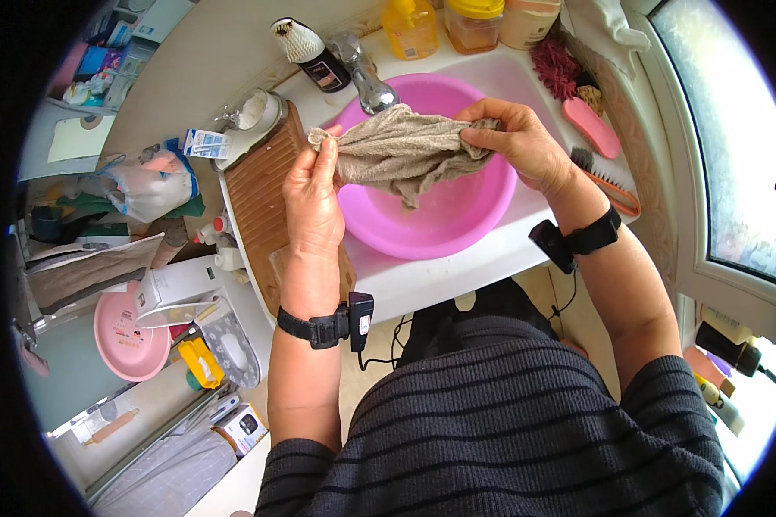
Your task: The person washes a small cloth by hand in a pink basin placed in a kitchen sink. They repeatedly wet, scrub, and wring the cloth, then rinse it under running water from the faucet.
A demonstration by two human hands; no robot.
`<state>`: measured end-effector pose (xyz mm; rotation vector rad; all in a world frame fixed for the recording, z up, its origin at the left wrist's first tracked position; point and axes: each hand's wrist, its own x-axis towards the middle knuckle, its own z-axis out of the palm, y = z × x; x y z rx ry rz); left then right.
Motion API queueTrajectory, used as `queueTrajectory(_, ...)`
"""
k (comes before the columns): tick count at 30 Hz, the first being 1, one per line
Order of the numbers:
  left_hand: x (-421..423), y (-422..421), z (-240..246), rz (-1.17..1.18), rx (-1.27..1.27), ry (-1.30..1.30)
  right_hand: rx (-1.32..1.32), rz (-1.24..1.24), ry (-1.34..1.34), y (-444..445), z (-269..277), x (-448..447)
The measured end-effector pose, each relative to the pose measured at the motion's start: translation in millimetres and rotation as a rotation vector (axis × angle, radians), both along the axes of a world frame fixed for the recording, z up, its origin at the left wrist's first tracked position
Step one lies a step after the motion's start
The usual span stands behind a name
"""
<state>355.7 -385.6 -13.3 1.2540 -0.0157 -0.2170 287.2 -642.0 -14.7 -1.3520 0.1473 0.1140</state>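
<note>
A damp-looking grey-beige cloth (407, 148) is stretched between my two hands, bunched in folds. My left hand (317, 197) pinches its left end between thumb and fingers. The right end is gathered in the fingers of my right hand (520, 142). Beneath the cloth sits a pink plastic basin (420, 249) with some cloudy water in it. The basin stands in a white sink (511, 232), and part of its far rim is hidden by the cloth and the chrome faucet (378, 95).
A ribbed wooden washboard (265, 187) lies left of the basin. Behind stand a black-and-white brush-topped bottle (313, 58), a yellow pump bottle (410, 32) and a yellow-lidded jar (473, 29). Along the right edge are a pink oval brush (592, 126) and an orange-handled scrub brush (608, 181).
</note>
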Motion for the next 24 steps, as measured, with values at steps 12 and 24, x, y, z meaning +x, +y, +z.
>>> queueTrajectory(12, 11, 23, 15, 0.081, -0.086, -0.07, 0.678, -0.361, 0.295, -4, -30, -2)
queueTrajectory(24, 15, 24, 16, 0.143, -0.081, -0.094, 0.395, -0.223, 0.246, 10, -19, -3)
